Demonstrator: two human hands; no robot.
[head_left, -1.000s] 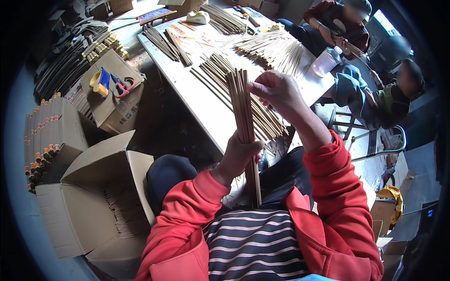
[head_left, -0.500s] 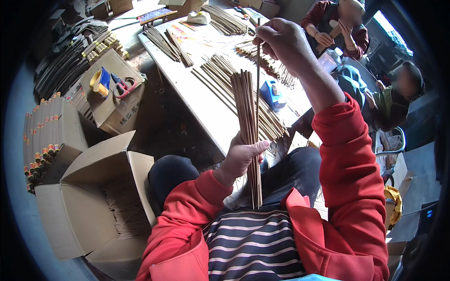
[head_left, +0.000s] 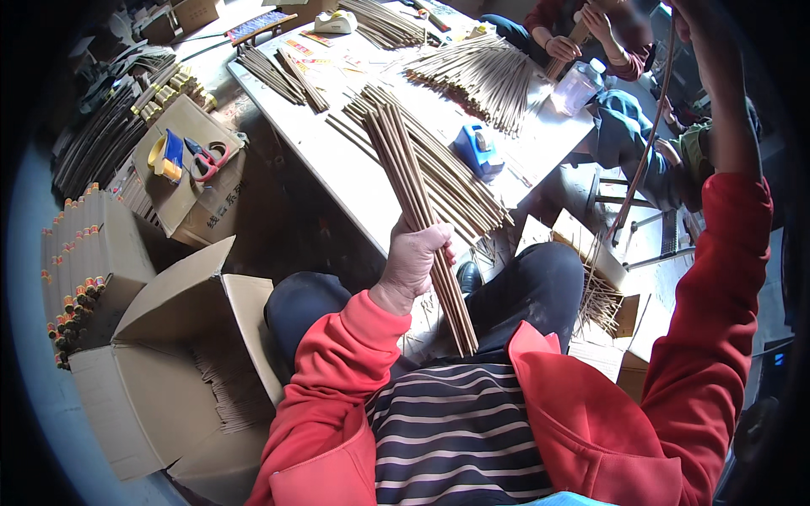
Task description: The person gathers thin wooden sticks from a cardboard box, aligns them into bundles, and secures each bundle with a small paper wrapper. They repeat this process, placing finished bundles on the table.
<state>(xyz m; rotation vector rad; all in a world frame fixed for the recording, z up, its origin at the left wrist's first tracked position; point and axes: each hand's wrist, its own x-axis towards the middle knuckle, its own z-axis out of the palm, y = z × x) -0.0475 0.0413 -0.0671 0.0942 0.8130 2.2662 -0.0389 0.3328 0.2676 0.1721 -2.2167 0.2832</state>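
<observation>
Your left hand (head_left: pixel 412 257) grips the stick bundle (head_left: pixel 418 198), which angles up and away over the tabletop (head_left: pixel 354 173). Your right hand (head_left: pixel 688 17), raised high, pinches one long stick (head_left: pixel 645 139) hanging down.

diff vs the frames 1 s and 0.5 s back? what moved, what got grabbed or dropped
The right hand, which was at the top of the bundle of sticks, pulled a single stick out and swung it up and to the right. The left hand keeps the same grip on the bundle. Table and cardboard box unchanged.

The right hand (head_left: pixel 688 17) has lifted one stick (head_left: pixel 645 139) high, clear of the bundle (head_left: pixel 418 194).
</observation>
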